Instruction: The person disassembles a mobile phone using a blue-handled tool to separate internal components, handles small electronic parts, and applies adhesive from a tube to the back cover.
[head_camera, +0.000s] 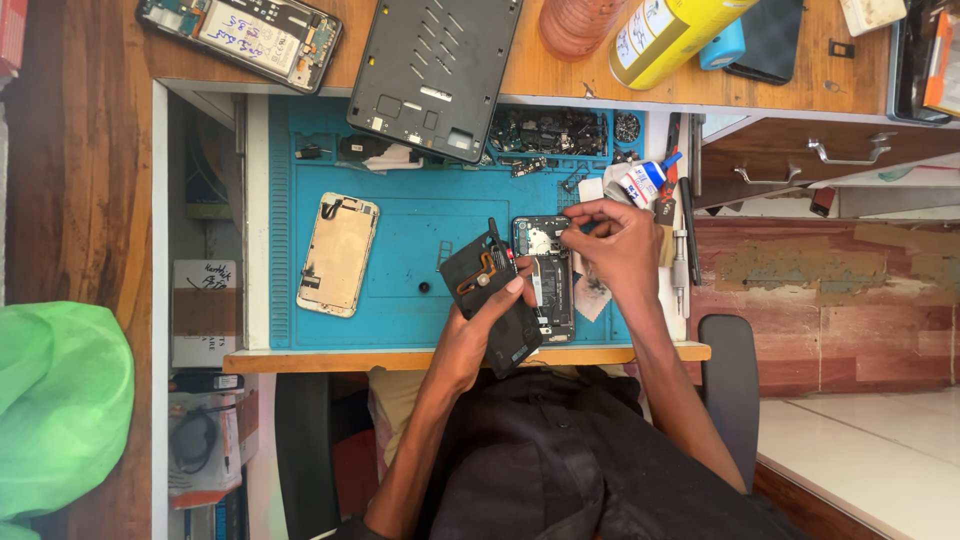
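So the blue work mat (420, 215) takes up most of the bench, with a big black tablet back cover (435, 70) leaning over its top edge and a pale phone panel (337, 254) parked off to the left, out of the way. Left hand (490, 320) is clamped round a black phone screen panel (492, 300), tilting it clear of the opened phone body (545, 275) lying flat beside it. Right hand (615, 245) is pinched shut over that body's top, apparently on something tiny I can't make out.
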